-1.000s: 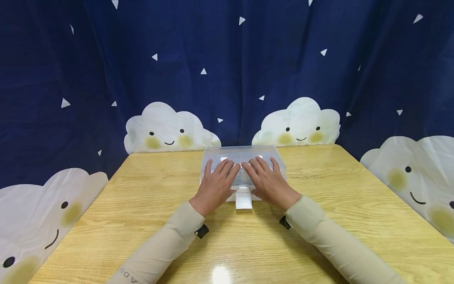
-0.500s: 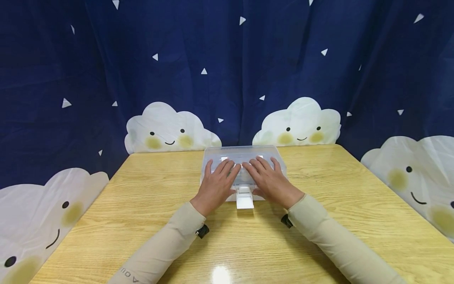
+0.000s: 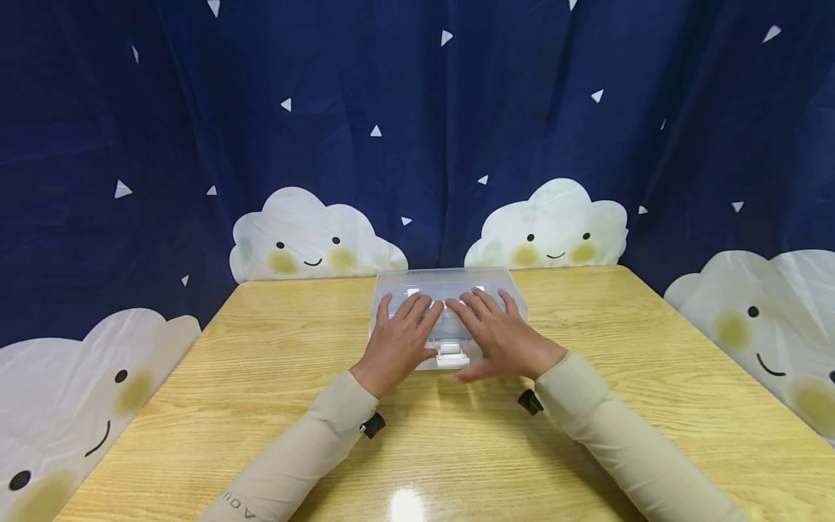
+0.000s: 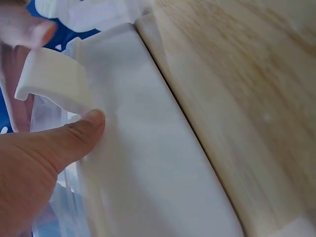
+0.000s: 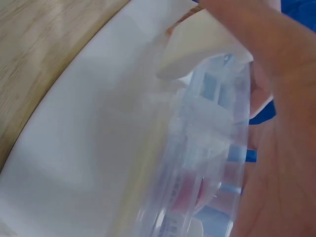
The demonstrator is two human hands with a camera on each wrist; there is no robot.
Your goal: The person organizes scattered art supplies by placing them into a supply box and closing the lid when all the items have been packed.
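A box with a see-through lid [image 3: 450,278] and a white base [image 4: 143,128] lies on the table before me. At the middle of its front, a white latch [image 3: 451,357] sticks out from the box in both wrist views. My left hand [image 3: 394,348] rests on the lid with fingers spread; its thumb [image 4: 81,131] touches the box front beside the latch. My right hand [image 3: 505,338] lies over the lid's right half, fingers spread. Its thumb points across in front of the latch; whether they touch I cannot tell. Contents under the lid are blurred.
The wooden table [image 3: 287,333] spreads around the box on both sides. Behind it hangs a dark blue curtain [image 3: 417,130] printed with white triangles and smiling clouds. A small black device [image 3: 372,425] sits under the left wrist, another [image 3: 530,402] under the right.
The latch hung down over the box front before and now appears raised and foreshortened. My right thumb has come away from the box front toward me. My left hand stays put.
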